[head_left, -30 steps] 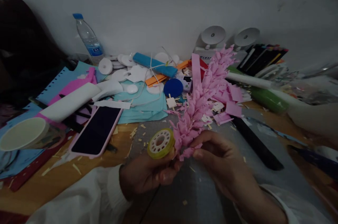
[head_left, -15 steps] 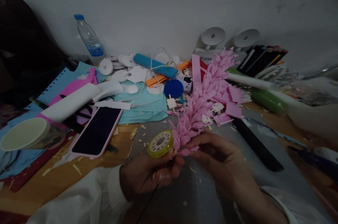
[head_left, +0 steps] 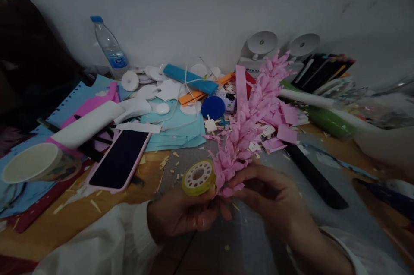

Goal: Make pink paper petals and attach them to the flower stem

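Note:
A long pink paper flower spike (head_left: 241,126) leans up and to the right, its many petals crowded along the stem. My left hand (head_left: 187,214) is closed at its lower end, with a yellow tape roll (head_left: 198,177) with a white core held above the thumb side. A thin dark stem runs down below that hand. My right hand (head_left: 271,197) pinches a pink petal at the bottom of the spike between thumb and fingers. The exact grip of the left fingertips is partly hidden.
A pink-edged phone (head_left: 119,160) and a paper cup (head_left: 30,165) are at the left. Behind are teal paper sheets (head_left: 176,132), a water bottle (head_left: 111,46) and a blue round lid (head_left: 212,107). A black strip (head_left: 317,178) lies right on the grey mat (head_left: 349,223).
The flower spike and tape roll have shifted very slightly within the view. Both hands keep nearly the same place, the left fingers moving a little.

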Demonstrator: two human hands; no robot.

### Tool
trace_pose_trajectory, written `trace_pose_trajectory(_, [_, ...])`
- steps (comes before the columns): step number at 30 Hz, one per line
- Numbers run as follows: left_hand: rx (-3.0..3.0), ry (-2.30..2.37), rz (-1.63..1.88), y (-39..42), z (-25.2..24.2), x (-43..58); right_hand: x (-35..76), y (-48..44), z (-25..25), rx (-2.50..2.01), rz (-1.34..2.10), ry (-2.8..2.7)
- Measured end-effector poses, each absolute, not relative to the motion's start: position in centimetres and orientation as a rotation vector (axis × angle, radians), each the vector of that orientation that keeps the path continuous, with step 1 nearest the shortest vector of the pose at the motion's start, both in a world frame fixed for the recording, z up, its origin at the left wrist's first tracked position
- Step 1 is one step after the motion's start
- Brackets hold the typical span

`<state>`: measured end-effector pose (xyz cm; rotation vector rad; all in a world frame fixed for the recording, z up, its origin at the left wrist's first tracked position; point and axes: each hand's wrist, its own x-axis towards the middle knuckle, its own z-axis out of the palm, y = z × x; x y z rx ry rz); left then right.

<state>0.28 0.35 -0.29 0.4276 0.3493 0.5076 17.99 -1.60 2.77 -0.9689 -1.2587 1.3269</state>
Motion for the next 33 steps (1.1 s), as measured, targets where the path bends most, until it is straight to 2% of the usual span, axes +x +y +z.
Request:
trace_pose_trajectory(10, [0.411,0.192,0.391,0.4,-1.6,-0.4,17.9,-1.7,3.0,-1.024,1.300,-1.334])
trace_pose_trajectory(19, [0.470,0.235,0.282,0.6,-1.5,-0.7,17.9,-1.5,3.7,-0.981,1.215,-1.473])
trace_pose_trajectory(29, [0.436,0.284,0.370,0.5,-1.0,-0.8,18.0,-1.6,2.8,-1.022,1.003,-1.599])
trace_pose_trajectory(33, [0.547,0.461,0.500,0.8,-0.3,-0.8,18.5,-1.0,2.4,-0.960,0.915,-1.654])
